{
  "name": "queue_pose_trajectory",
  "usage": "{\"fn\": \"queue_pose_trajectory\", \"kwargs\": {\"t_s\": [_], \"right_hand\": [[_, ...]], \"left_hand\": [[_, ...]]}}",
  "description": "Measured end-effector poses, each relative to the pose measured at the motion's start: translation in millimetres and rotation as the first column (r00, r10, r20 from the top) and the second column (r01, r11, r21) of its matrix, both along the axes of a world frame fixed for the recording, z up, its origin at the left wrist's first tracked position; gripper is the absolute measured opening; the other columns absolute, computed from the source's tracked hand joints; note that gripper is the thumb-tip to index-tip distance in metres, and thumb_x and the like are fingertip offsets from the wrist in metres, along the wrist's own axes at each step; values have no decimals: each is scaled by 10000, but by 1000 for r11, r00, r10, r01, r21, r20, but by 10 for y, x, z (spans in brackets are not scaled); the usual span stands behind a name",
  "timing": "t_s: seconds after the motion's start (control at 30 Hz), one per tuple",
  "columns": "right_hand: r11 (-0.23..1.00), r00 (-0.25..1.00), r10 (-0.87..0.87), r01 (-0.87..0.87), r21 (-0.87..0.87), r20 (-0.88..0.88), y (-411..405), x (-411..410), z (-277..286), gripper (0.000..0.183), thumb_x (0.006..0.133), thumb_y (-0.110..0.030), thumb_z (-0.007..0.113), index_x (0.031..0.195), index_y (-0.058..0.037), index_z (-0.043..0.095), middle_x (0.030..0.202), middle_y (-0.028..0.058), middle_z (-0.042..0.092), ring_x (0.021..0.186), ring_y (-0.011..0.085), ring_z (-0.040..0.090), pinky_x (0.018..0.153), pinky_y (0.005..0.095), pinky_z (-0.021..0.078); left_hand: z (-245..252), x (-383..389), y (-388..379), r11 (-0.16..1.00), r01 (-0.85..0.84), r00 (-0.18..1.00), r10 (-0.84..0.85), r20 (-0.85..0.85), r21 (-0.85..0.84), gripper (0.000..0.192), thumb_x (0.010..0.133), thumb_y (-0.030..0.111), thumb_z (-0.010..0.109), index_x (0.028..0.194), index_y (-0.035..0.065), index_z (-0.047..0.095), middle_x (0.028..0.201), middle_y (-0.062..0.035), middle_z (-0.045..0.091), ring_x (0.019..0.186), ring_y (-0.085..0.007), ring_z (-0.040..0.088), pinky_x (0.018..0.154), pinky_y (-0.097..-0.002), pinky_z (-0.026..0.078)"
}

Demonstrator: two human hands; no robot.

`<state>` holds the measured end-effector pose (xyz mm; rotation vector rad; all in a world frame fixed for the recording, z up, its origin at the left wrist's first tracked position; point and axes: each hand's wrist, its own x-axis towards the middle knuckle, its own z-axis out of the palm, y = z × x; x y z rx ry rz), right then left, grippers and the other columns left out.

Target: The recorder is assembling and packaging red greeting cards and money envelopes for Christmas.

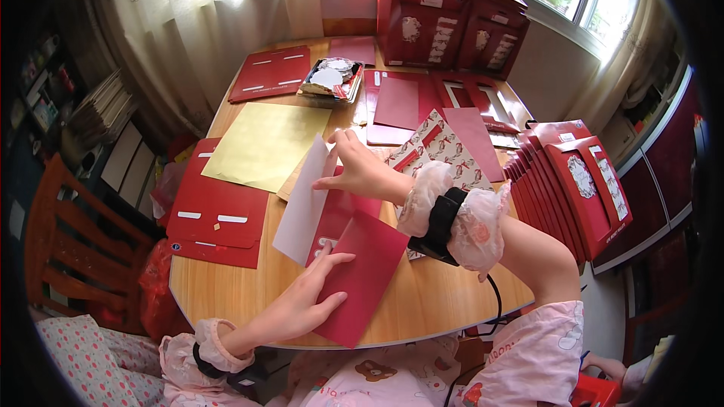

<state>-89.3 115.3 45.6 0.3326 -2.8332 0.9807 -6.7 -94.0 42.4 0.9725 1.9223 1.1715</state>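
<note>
My left hand (308, 294) lies with fingers apart on a deep-pink card (367, 280), which sits at a slant near the table's front edge. One fingertip reaches past it to white oval slots or labels (326, 241) on another deep-pink sheet (345, 203) underneath. Over that sheet's left side a white sheet (302, 209) stands raised and tilted. My right hand (356, 167) is at its upper right edge, thumb and fingers spread; its thumb touches the sheet, but whether it grips is unclear. Both wrists wear black bands and frilled cuffs.
A yellow sheet (266, 144) and red folders (218, 226) lie left. Behind are a tray of cut-outs (334, 82) and tall red boxes (424, 22). Patterned paper (447, 150) and stacked red wallets (565, 192) are right. Another person's hand (608, 364) shows lower right.
</note>
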Motion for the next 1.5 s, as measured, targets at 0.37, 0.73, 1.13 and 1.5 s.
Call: {"fn": "queue_pose_trajectory", "kwargs": {"t_s": [0.37,0.73,1.13,1.5], "right_hand": [[926,1000,-8,5,-378,-6,277,441,514,583,686,7,607,1203,24,341,1201,149,405,1042,207,503,759,265,498],[846,973,122,1,-533,196,196,1591,709,579,738,121,452,1284,-57,378,1171,81,461,1005,135,498,809,243,436],[905,999,-31,44,-422,38,-33,2144,459,295,761,44,560,1053,8,533,881,120,603,818,213,602,711,293,479],[758,990,-107,142,-636,93,-11,2106,386,128,806,-32,585,911,39,602,825,73,597,759,126,591,667,236,488]], "left_hand": [[23,66,-4,1000,-13,999,13,-49,-1,467,847,127,510,1269,97,315,1374,-335,79,1322,-379,33,1040,-404,163],[-9,120,-3,994,-77,992,84,-92,82,459,823,69,549,1237,56,352,1350,-204,255,1290,-278,230,1029,-358,224],[89,300,36,937,-217,924,107,368,274,619,719,-54,593,1251,32,290,1196,-115,380,1152,-193,382,980,-301,323],[82,379,141,922,-184,949,75,307,341,545,830,33,505,1314,-8,258,1279,-112,327,1179,-180,344,985,-292,279]]}}
